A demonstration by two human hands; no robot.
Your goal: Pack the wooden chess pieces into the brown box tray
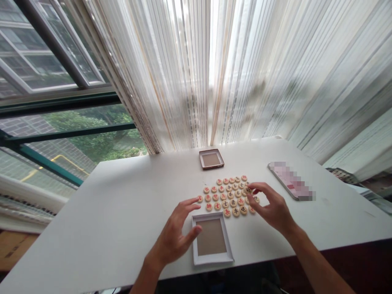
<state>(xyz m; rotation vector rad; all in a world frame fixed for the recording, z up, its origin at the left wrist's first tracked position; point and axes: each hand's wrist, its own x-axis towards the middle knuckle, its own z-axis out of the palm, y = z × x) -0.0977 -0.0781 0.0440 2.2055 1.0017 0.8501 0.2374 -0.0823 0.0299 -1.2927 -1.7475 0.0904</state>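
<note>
Round wooden Chinese chess pieces (230, 195) with red or black characters lie face up in uneven rows on the white table. My right hand (272, 206) is at the right end of the rows, thumb and forefinger pinched on one Chinese chess piece (249, 190) with a dark character. My left hand (175, 232) holds nothing, and its fingers are apart. Its forefinger tip reaches a red-marked piece (200, 199) at the left end; whether it touches is hard to tell. The left thumb hovers over the side of an open box tray (229, 239) with white walls and a brown bottom.
Behind the pieces sits a smaller box part (212, 166) with a dark rim. A phone (283, 179), its screen pixelated, lies at the right. The white table (101, 224) ends at a near edge below the tray. Sheer striped curtains (196, 81) hang along the far side, beside an open window.
</note>
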